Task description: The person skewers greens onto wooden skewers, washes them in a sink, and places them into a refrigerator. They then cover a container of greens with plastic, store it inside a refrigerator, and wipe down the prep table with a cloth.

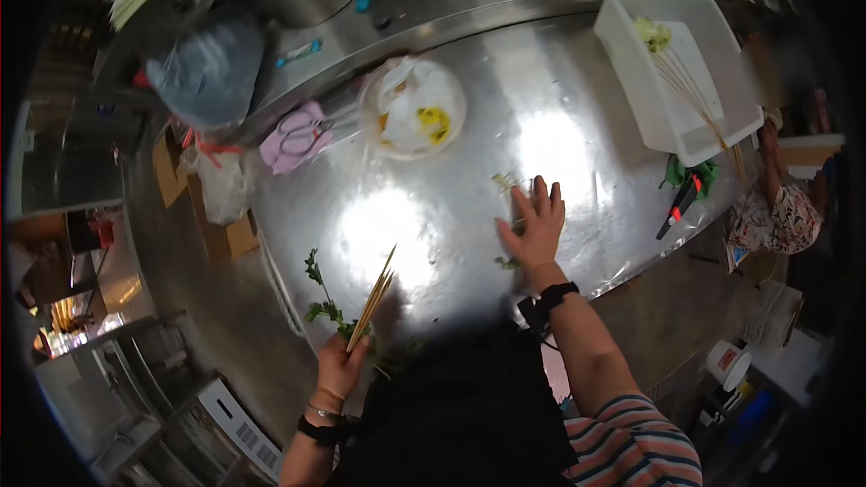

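Observation:
My left hand (339, 370) is closed around a bundle of thin bamboo skewers (372, 307), their points slanting up and away from me. Leafy green sprigs (327, 308) like coriander lie beside that hand, at the near left of the steel table (469, 243). Whether the hand touches them I cannot tell. My right hand (536, 230) reaches over the middle of the table with its fingers spread, holding nothing visible. Small scraps of greenery (503, 182) lie by its fingertips, and another leaf (507, 263) is near its wrist.
A white bin (622, 63) at the far right holds skewers with pale green leaves (653, 34). Near it lies a black-and-red tool (678, 209). A plastic-lined bowl (413, 108) and scissors (302, 137) on pink cloth (280, 151) sit at the back left. Another person (778, 216) is at right.

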{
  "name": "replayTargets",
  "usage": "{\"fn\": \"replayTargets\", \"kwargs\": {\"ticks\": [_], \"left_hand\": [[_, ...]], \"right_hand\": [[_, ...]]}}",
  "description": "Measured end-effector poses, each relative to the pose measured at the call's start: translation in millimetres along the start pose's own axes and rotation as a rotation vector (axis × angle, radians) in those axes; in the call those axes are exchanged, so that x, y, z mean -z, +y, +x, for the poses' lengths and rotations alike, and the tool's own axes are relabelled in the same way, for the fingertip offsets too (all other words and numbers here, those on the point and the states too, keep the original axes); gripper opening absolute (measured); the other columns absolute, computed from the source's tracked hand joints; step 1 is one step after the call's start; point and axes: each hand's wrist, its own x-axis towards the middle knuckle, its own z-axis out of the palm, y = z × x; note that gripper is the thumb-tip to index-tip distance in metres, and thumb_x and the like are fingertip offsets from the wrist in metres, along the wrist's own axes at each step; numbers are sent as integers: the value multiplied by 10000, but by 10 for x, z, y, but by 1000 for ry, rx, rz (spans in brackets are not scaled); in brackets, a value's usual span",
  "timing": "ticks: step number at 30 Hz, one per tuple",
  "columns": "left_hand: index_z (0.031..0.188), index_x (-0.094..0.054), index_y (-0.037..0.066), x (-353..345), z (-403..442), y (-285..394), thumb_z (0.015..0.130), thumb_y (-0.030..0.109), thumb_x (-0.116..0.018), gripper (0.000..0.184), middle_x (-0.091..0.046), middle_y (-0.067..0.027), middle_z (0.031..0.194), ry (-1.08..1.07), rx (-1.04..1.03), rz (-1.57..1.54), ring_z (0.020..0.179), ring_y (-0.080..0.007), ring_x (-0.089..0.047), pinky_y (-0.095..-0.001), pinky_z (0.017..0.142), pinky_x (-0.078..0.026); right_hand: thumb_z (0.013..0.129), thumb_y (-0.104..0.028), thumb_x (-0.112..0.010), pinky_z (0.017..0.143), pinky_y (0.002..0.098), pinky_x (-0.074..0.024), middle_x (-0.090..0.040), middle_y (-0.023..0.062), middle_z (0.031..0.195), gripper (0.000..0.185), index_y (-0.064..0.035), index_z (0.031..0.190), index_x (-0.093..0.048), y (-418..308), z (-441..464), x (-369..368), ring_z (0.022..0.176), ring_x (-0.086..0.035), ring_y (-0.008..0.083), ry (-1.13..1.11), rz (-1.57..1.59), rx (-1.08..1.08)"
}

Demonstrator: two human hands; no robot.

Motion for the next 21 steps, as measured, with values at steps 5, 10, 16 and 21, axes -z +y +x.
{"fn": "replayTargets", "kwargs": {"ticks": [5,10,16,21], "left_hand": [[735,-604,-5,650,-338,-412,854,192,-671,240,-520,-110,635,59,19,36,551,-223,-473,-334,535,-393],[740,-610,-3,1194,-972,-1233,855,183,-671,227,-512,-94,645,262,225,-102,565,-199,-470,-322,536,-386],[736,-618,-18,1363,-1636,-1980,856,156,-658,215,-541,-99,633,422,531,-220,587,-199,-512,-328,546,-392],[717,-625,-18,1284,-1797,-2232,857,155,-658,225,-548,-97,637,448,536,-280,602,-197,-515,-339,570,-399]], "right_hand": [[788,31,-546,1011,467,-364,-514,184,1280,361,1,1144,-599,-684,-323,-592,1213,-452,373,175,295,58],[782,47,-563,997,454,-390,-535,185,1248,345,27,1125,-592,-2302,-568,-1264,1183,-481,363,-101,256,477],[777,-17,-606,976,427,-401,-555,160,1144,266,22,1040,-599,-3560,-564,-1867,1114,-503,348,-254,424,595],[775,-102,-632,959,415,-402,-574,134,1089,222,-24,983,-626,-4155,-821,-2286,1095,-506,321,-365,507,727]]}}
